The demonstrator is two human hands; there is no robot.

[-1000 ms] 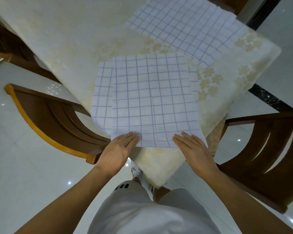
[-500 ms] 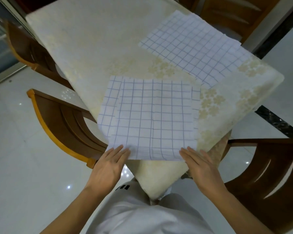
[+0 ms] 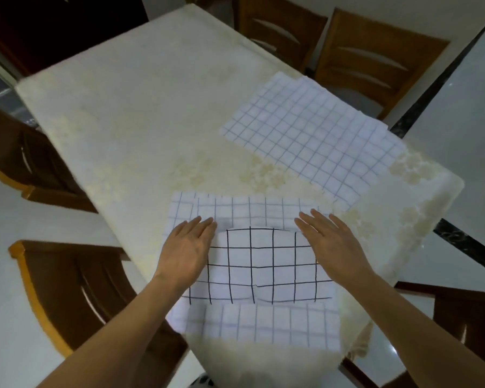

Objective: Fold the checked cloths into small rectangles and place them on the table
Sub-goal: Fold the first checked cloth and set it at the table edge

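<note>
A white checked cloth (image 3: 252, 211) lies at the near corner of the table (image 3: 151, 107). Its near part is turned up as a raised flap (image 3: 263, 264) with darker, larger squares. My left hand (image 3: 185, 253) holds the flap's left side and my right hand (image 3: 331, 245) holds its right side. On both hands the fingers are straight on top and the thumbs are hidden beneath. A second checked cloth (image 3: 311, 135) lies flat at the far right of the table, apart from both hands.
The table has a cream flowered cover. Wooden chairs stand round it: one at near left (image 3: 67, 289), one at far left (image 3: 20, 158), one at near right (image 3: 465, 317) and two at the back (image 3: 375, 60). A shiny tiled floor (image 3: 11, 317) surrounds them.
Both hands were resting flat on the cloth's near edge. They have since moved away from me over the cloth, taking that edge up and forward as a flap. The view has tilted up.
</note>
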